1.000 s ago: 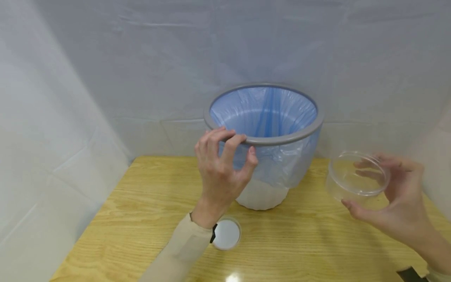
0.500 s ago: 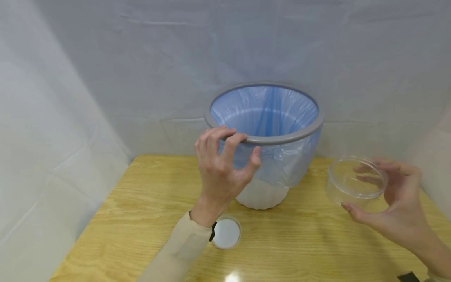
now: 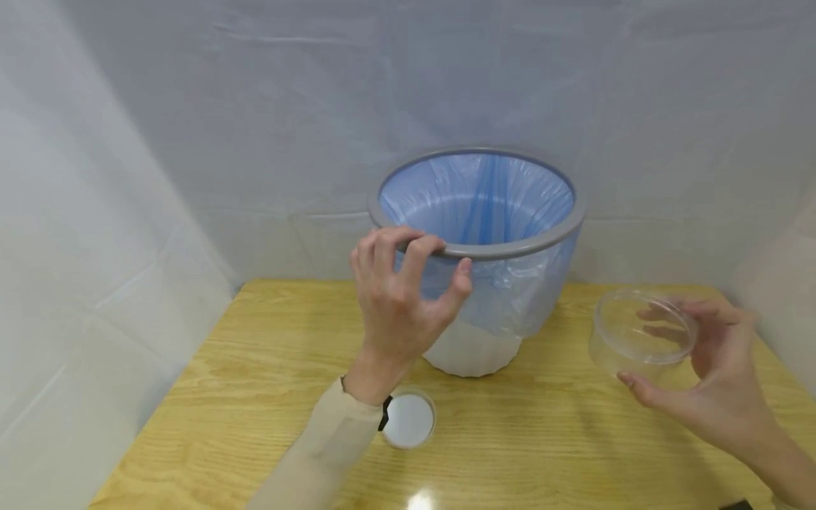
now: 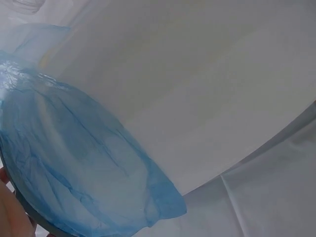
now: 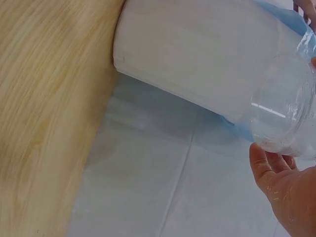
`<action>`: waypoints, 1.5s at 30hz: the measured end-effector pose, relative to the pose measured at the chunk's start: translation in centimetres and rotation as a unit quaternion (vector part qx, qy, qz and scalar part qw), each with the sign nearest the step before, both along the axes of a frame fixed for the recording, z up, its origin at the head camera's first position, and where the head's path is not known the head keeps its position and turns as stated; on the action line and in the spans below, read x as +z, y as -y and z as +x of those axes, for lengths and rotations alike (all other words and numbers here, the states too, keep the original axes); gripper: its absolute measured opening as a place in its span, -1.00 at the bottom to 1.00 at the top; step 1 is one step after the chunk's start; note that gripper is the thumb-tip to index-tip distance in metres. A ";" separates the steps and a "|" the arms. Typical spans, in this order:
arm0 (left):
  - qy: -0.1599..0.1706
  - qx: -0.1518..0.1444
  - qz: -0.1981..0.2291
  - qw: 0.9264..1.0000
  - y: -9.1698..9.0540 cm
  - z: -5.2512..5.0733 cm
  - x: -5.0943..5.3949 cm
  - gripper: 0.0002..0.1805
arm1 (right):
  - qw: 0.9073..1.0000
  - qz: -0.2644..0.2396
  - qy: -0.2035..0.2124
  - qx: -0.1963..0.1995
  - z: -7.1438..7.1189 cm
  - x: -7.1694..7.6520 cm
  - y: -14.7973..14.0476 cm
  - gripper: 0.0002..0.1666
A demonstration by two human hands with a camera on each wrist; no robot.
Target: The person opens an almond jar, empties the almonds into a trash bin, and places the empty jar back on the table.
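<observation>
A white trash bin [image 3: 474, 354] with a grey rim stands toward the back of the table, lined with a blue plastic bag [image 3: 503, 191] that hangs over its outside. My left hand [image 3: 398, 297] hooks its fingers over the near left part of the rim, the thumb held apart in front. To the right, a clear round plastic container [image 3: 627, 354] is held above the table in my right hand [image 3: 720, 375], thumb on the near side and fingers behind. The right wrist view shows the container [image 5: 281, 103] beside the bin, gripped at its side.
A small round white disc with a clear rim [image 3: 409, 421] lies on the wooden table [image 3: 255, 397], next to my left wrist. Pale sheeting [image 3: 268, 113] hangs behind and along the sides of the table.
My right hand has lowered the container slightly, toward the tabletop. The left hand stays at the bin rim, its thumb a little farther right than at first.
</observation>
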State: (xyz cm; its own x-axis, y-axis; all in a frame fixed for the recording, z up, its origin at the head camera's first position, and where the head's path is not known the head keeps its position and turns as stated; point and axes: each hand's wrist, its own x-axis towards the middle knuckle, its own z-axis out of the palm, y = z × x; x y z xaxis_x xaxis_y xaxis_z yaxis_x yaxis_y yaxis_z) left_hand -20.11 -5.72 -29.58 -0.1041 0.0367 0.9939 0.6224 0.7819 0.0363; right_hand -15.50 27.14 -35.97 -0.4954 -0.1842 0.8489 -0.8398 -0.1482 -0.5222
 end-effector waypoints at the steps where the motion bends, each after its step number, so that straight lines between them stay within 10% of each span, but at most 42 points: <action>1: -0.001 -0.001 -0.002 1.000 0.0 0.0 0.1 -0.69 | 1.000 -0.002 0.000 0.003 0.0 -0.1 0.0 0.18; 45: 0.002 -0.007 -0.020 1.000 0.2 0.2 0.5 -0.70 | 0.998 0.050 0.042 -0.021 0.8 -4.2 0.9 0.22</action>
